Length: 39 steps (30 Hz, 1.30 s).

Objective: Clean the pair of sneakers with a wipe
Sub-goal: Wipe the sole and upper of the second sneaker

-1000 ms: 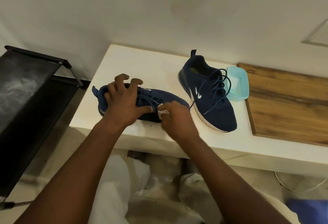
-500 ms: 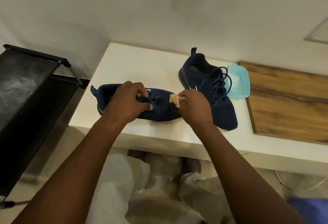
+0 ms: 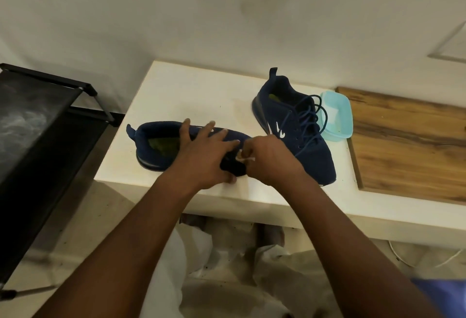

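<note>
The right hand (image 3: 269,158) is closing its fingers on a small white wipe (image 3: 243,157), pinching it against the toe end of the near sneaker (image 3: 156,146); only a scrap of the wipe is showing past the knuckles. At nine o'clock from it, almost touching, the left hand (image 3: 201,158) is lying across the top of the same sneaker, fingers straight and spread, pressing down on the upper, with the thumb resting at the sneaker's near side. It is pressing rather than wrapping round.

That dark blue sneaker is lying lengthwise along the front edge of the white surface (image 3: 189,95), heel toward nine o'clock, toe toward three o'clock under the two hands, a greenish insole showing in its opening.

At two o'clock from the right hand the far sneaker (image 3: 297,126) is standing upright on its sole, heel toward twelve o'clock, toe toward five o'clock, laces loose. A shallow teal container (image 3: 336,118) is sitting just beside it at three o'clock, with a lace hanging over its rim. Further toward three o'clock a wooden board (image 3: 408,141) is lying flat. Off the surface at nine o'clock, a black rack (image 3: 37,128) is standing against the wall.
</note>
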Each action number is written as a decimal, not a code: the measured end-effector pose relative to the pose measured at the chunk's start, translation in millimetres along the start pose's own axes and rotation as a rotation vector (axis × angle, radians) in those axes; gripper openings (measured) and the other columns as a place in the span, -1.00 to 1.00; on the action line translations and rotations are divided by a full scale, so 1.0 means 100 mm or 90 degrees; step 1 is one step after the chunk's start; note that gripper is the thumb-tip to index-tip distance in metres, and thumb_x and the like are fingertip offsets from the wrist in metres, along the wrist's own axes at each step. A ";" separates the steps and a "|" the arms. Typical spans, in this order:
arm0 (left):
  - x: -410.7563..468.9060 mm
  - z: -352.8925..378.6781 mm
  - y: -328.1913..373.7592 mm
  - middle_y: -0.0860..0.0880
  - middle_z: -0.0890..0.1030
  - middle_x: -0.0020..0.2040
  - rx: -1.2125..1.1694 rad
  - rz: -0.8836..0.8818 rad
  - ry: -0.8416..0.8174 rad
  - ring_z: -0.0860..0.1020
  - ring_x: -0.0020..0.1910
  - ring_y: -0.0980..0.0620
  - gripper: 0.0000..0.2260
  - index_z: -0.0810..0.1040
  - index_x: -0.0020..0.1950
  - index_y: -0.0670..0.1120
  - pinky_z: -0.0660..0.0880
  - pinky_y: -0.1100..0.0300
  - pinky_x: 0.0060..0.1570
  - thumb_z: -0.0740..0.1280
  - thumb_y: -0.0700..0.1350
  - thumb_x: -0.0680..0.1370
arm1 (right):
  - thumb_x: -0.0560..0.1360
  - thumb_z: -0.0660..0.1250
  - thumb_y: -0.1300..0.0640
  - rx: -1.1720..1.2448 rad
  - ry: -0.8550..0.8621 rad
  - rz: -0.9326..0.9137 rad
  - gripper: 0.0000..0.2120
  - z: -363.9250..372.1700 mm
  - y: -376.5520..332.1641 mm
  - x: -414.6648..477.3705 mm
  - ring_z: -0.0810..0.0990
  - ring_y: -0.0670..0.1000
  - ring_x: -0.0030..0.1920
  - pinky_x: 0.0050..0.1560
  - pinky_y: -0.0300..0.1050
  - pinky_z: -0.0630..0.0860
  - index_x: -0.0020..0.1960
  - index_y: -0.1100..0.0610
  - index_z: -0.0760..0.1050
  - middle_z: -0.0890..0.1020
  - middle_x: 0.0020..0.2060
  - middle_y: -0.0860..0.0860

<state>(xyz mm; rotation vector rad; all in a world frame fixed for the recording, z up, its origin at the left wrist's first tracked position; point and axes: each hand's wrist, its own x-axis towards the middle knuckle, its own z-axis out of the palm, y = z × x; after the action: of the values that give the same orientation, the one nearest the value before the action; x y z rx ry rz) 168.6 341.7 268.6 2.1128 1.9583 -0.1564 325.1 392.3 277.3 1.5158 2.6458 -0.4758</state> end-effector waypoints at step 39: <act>0.15 0.03 0.11 -0.10 0.19 0.66 -0.188 -0.108 0.001 0.16 0.64 -0.12 0.16 -0.12 0.69 -0.07 0.03 -0.08 0.59 0.61 0.16 0.38 | 0.39 0.32 0.05 -0.034 0.073 0.143 -0.86 0.08 0.18 0.25 0.55 0.01 -0.37 -0.25 -0.08 0.61 -0.19 0.08 0.61 0.56 -0.37 -0.02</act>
<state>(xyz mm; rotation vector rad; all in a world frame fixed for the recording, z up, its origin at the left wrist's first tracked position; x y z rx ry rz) 181.5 354.7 263.3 1.7629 2.0188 0.0988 326.3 419.1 260.5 1.8460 2.5015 -0.3075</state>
